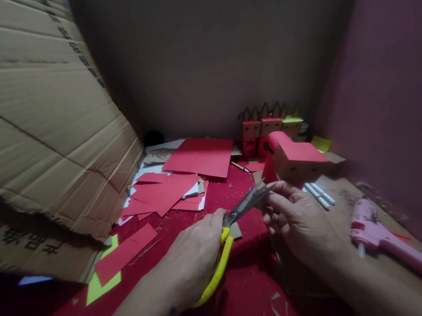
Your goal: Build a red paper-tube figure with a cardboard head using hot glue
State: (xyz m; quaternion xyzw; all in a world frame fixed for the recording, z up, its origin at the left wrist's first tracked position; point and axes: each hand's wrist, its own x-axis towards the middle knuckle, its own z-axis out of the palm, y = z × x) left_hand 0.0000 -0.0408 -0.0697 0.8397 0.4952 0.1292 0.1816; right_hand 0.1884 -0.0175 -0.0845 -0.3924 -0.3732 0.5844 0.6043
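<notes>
Yellow-handled scissors (pixel 223 266) are gripped in my left hand (pixel 198 260), their blades pointing up and to the right, slightly parted. At the blade tips, my right hand (pixel 296 216) is closed in a pinch on a small piece of brown cardboard (pixel 261 202), which the blades and fingers partly hide. Another cardboard scrap (pixel 236 231) lies under the scissors on the red tabletop (pixel 251 280). Just beyond my right hand is a cardboard box covered with red paper (pixel 301 153).
Red paper sheets (pixel 198 157) are piled at the back left. A large corrugated carton (pixel 25 113) leans in from the left. Red and yellow paper strips (pixel 125 253) lie beside it. A pink glue gun (pixel 395 240) rests at right, near glue sticks (pixel 319 195). Small decorated boxes (pixel 270 125) stand behind.
</notes>
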